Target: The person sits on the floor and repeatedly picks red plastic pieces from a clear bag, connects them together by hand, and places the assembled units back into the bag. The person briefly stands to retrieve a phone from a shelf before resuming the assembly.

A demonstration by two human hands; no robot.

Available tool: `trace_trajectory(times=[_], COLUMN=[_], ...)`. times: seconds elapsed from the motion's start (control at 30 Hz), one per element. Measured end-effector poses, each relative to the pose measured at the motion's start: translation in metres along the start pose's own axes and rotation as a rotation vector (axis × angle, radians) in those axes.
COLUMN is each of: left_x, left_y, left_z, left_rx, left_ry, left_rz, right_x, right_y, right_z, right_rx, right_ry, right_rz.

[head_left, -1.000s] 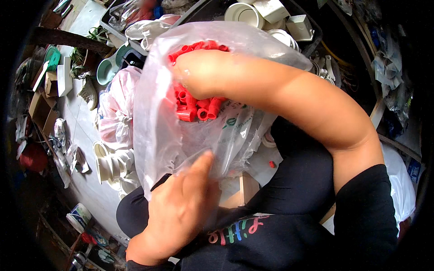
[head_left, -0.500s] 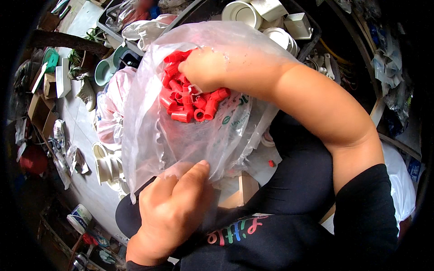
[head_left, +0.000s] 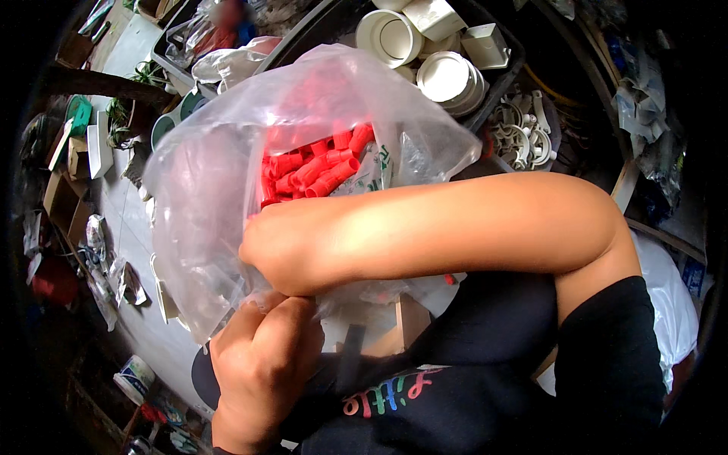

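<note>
A large clear plastic bag point(head_left: 197, 167) stands in front of me, its mouth gaping toward me. Inside it lies a heap of red plastic pipe fittings point(head_left: 326, 168), partly veiled by the cloudy film. My left hand point(head_left: 262, 356) is closed on the bag's near edge, fingers curled into the plastic. Just above it, my right hand point(head_left: 288, 246) lies across the bag's mouth, below the fittings, its fingers curled. They are turned away, so what they hold is hidden. The right forearm covers the bag's lower right part.
Behind the bag, a dark crate point(head_left: 500, 83) holds white plastic fittings point(head_left: 447, 76). White clips point(head_left: 523, 136) fill a container to its right. A wooden block point(head_left: 412, 324) and a small red piece point(head_left: 450, 280) are near my leg. A white bucket point(head_left: 135, 379) lies at lower left.
My right hand has drawn back from among the red fittings toward my left hand. The bag's top has sagged over the heap and its left side has spread outward.
</note>
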State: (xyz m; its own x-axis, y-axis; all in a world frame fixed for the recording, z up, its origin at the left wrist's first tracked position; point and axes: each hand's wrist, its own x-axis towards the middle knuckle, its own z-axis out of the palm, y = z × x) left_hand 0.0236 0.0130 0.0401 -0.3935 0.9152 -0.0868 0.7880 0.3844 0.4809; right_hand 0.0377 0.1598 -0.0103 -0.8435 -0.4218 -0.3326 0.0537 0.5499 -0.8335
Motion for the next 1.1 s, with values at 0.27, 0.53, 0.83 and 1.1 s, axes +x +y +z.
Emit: trace_trajectory(times=[0.27,0.53,0.83,1.1], left_x=[0.001,0.003,0.002,0.003], left_y=[0.0,0.0,0.002,0.001], left_z=[-0.002,-0.001,0.0,-0.003], left_rx=[-0.018,-0.045,-0.022,-0.06], left_ry=[0.023,0.02,0.015,0.009], left_rz=[0.002,0.021,0.021,0.018], right_x=[-0.014,-0.029,-0.041,-0.041], right_y=[0.039,0.077,0.075,0.082], right_z=[-0.041,-0.041,-0.037,-0.043], right_rx=[-0.174,-0.498,-0.552,-0.014], right_ry=[0.443,0.731,0.6,0.637], right_rz=[0.062,-0.003,-0.001,-0.055])
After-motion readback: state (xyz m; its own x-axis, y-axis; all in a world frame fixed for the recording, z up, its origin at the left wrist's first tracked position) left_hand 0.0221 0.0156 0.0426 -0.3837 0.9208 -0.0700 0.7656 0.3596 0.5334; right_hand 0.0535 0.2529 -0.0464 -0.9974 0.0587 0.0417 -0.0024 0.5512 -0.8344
